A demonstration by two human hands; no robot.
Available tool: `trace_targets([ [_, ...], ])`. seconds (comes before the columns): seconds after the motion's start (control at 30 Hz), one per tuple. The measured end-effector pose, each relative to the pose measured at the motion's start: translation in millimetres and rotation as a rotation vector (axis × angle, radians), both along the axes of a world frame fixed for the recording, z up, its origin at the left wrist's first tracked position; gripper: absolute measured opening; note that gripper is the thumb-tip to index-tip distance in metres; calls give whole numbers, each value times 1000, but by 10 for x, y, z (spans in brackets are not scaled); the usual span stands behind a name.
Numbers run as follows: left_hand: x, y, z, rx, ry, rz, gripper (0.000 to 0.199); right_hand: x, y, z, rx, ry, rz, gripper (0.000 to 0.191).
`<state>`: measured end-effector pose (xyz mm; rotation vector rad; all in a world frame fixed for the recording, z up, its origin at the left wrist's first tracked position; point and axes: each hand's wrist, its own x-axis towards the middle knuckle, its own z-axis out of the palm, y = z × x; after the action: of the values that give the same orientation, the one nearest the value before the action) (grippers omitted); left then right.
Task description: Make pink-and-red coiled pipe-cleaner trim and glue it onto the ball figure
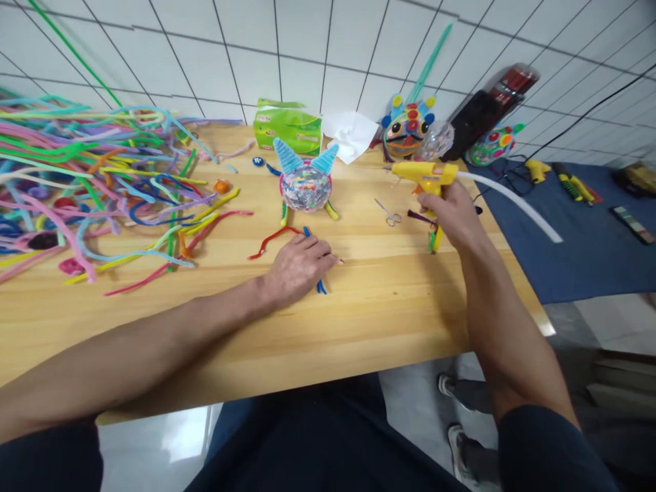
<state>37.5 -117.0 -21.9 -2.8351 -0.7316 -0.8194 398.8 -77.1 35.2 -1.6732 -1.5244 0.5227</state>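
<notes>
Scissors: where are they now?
In the head view, the scissors lie right of centre on the table, between the eared figure and the glue gun.

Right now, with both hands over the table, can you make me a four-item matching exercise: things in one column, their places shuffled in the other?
Things
1. Yellow plastic glue gun
2. Blue fuzzy pipe cleaner
3. Small metal scissors
4. Bright green plastic packet

Places
A. Under the left hand
B. Next to the white tiled wall
C. In the right hand
D. On the wooden tabletop, between the two hands

Pairs: 1-C, 2-A, 3-D, 4-B
</notes>
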Motion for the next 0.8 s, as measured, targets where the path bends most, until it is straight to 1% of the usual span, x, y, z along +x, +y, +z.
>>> trace_targets([
  [0.1,-42,-104,-20,14,87,-15,19,-139,-315,25,-57,29,117,23],
  [0.17,-67,-125,-1,5,119,-30,17,-257,-464,31,-79,-26,203,25],
  [0.23,-67,-90,20,10,138,-22,20,-361,-548,39,-77,-129,292,26],
  [0.33,-15,12,28,28,152,46,27,-439,-568,14,17,-261,454,20],
  [0.4,23,44,19,28,162,79,29,-428,-545,-53,127,-345,553,19],
  [0.47,37,18,8,31,168,95,27,-380,-526,-153,220,-464,627,22],
  [0.53,21,-47,3,35,162,121,19,-319,-530,-256,275,-602,672,28],
  [0.63,-21,-142,17,22,167,152,22,-257,-582,-352,323,-768,700,34],
  [0.7,-35,-169,34,-4,172,163,26,-252,-632,-361,350,-824,700,33],
  [0.8,-31,-164,50,-50,174,154,30,-288,-697,-320,389,-859,709,30],
])
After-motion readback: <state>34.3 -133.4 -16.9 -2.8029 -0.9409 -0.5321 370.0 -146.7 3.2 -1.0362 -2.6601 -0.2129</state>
